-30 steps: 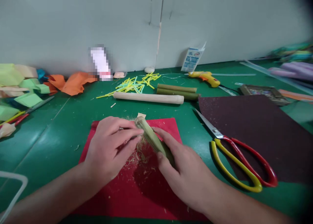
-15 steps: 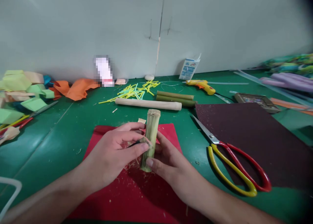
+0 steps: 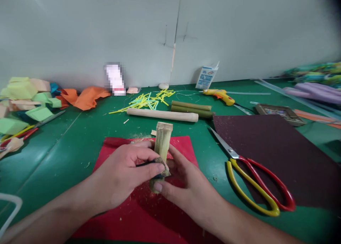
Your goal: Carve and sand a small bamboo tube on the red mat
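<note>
Above the red sheet (image 3: 149, 222) on the near part of the green worktop (image 3: 66, 144), the head view shows work that looks partly done: the bamboo piece (image 3: 163, 139) is pale with greenish streaks left on it, and fine shavings (image 3: 141, 136) lie at the sheet's far edge. Farther off, a pale stick (image 3: 162, 115) seems fully bared, while two green tubes (image 3: 191, 112) by its right end look unscraped. The bamboo stands nearly upright between the hands, its top end free. The right hand (image 3: 186, 187) grasps its lower part, thumb on the near side; the left hand's (image 3: 125, 173) grip pinches a small dark piece (image 3: 161, 164) against its near face, just above that thumb.
</note>
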A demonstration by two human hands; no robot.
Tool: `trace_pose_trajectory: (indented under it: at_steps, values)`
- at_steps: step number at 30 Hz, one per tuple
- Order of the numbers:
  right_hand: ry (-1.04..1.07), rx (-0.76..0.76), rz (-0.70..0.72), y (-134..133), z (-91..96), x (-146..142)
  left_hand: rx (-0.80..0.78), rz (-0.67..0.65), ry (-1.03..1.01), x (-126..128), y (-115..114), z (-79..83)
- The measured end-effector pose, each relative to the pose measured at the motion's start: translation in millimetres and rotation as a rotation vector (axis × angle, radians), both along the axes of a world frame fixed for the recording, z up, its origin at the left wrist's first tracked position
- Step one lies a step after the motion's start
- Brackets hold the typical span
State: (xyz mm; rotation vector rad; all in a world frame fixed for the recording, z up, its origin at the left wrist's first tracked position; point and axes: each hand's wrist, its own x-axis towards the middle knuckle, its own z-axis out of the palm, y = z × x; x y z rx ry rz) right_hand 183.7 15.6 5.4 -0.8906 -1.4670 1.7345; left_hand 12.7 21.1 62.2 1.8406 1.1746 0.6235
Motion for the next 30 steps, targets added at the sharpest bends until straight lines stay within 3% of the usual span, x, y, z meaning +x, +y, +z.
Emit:
trace_pose_trajectory:
  at_steps: [4,6,12,14,17,23,26,30]
  values:
    - [-0.118,0.033,-0.181,4.0,4.9,10.2,-0.048,-0.011,0.019,-3.9,-0.4,9.0]
    - [-0.061,0.050,-0.229,8.5,6.2,16.5,-0.083,-0.058,0.046,-4.1,-1.6,14.5]
    - [-0.018,0.227,-0.096,17.8,15.3,27.5,-0.150,-0.190,0.289,-1.7,-7.9,23.3]
    - [-0.048,0.222,-0.075,18.0,19.9,27.2,-0.049,-0.236,0.336,-5.1,-9.0,20.3]
    - [-0.095,0.189,-0.169,17.4,24.1,24.8,0.206,-0.229,0.355,-15.4,-7.8,15.5]
    - [-0.136,0.093,-0.402,20.6,17.8,19.0,0.566,0.008,0.410,-25.0,-0.5,14.2]
    - [-0.232,0.094,-0.418,21.9,11.3,16.9,0.752,0.051,0.530,-17.5,1.8,-3.8]
    - [-0.528,0.230,-0.389,20.6,5.5,19.3,1.085,-0.028,0.704,-10.4,2.8,-41.3]
